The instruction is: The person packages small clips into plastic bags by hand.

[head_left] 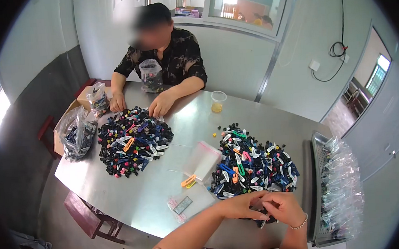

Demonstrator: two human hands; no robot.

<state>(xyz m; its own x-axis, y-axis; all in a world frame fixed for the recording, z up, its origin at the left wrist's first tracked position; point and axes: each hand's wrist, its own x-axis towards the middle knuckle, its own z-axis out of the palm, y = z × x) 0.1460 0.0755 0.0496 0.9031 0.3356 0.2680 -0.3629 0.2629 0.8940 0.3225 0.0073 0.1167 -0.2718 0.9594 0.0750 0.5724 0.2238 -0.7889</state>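
Both hands met at the near edge of the surface (135,194), just below the near pile of hair clips (253,164). Left hand (240,206) and right hand (284,207) were pressed close together, fingers pinched on something small between them; it looked like a clip, though it was mostly hidden and I could not tell for certain. A bead bracelet (301,223) sat on the right wrist.

An empty clear bag (203,160) lay flat to the left of the near pile, touching it, with an orange clip (188,181) at its lower corner. A small packet (181,205) lay nearer the edge. A tray (315,185) stacked with filled clear bags (340,186) stood at the right.

Across the surface a second person had both hands at the top edge of a second pile of clips (133,140), with a filled bag (150,75) in front of the chest and two more (76,133) by a cardboard box (83,96). A plastic cup (217,101) of yellowish drink stood between the piles.

Judgement: the step in hand appeared to be sorting or readying single clips for bagging. The next move would call for a firm pinch and a free hand to hold the bag mouth open.
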